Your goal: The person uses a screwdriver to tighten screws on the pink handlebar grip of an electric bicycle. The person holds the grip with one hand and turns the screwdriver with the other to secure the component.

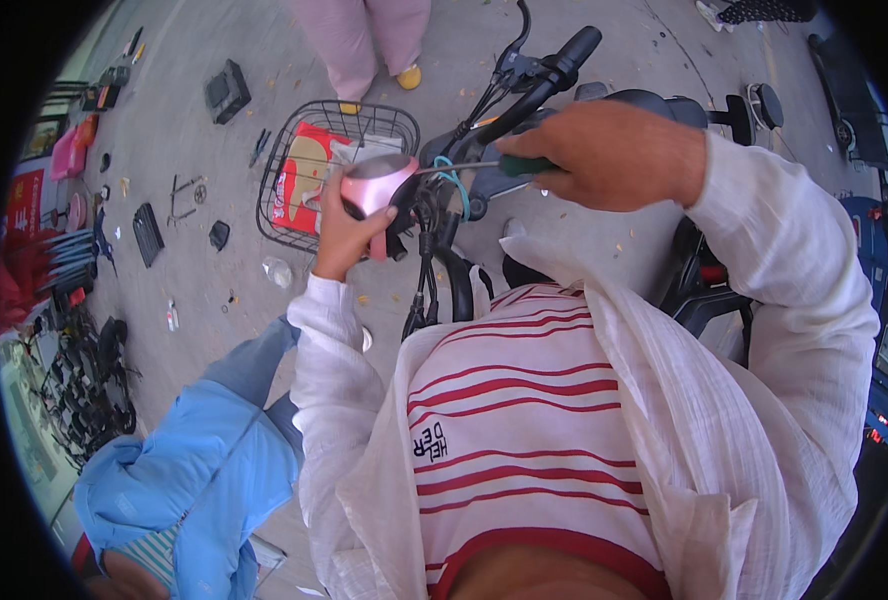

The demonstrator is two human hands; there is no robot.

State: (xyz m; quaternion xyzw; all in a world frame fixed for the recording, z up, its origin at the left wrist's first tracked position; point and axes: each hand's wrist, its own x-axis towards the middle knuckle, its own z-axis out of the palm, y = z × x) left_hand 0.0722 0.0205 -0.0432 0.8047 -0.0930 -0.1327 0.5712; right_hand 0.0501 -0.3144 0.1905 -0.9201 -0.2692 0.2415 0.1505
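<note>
My left hand grips a glossy pink, round housing, perhaps a lamp, with a dark side, above the right part of a black wire basket. My right hand is closed on a screwdriver with a green handle; its metal shaft points left to the pink housing, and whether the tip touches it is unclear. A turquoise cord loops beside the shaft over black cables and the handlebar of a two-wheeled vehicle. The basket holds a red and tan package.
A person in pink trousers stands beyond the basket; another in a blue jacket is at lower left. Dark parts and tools lie on the concrete ground. Parked bikes line the left, blue vehicles the right.
</note>
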